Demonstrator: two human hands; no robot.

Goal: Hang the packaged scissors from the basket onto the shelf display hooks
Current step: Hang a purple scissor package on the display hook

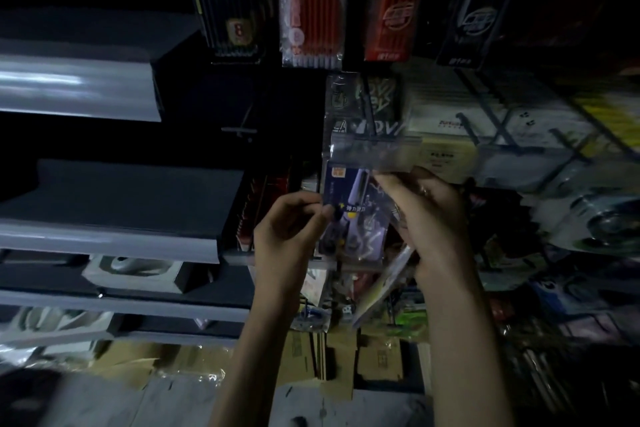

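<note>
Our left hand (291, 229) pinches the left edge of the packaged scissors (349, 215), held up below the hanging pen packs (311, 3), with our right hand (433, 218) curled round its top-right corner. It looks like light, slick, bendy plastic, so we'd grip near the clear header (374, 149).

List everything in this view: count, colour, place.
packaged scissors: one, dark blue card, centre, between both hands
second packet: one, pale, tilted, just under the right hand
hanging stationery packs: four, black, red, red, black, top row
display hook: one, dark, bare, left of the scissors
shelves: at least three, grey, left side
cardboard boxes: several, brown, bottom centre
left-hand grip: one, pinching the scissors pack's left edge
right-hand grip: one, curled on its upper right
</note>
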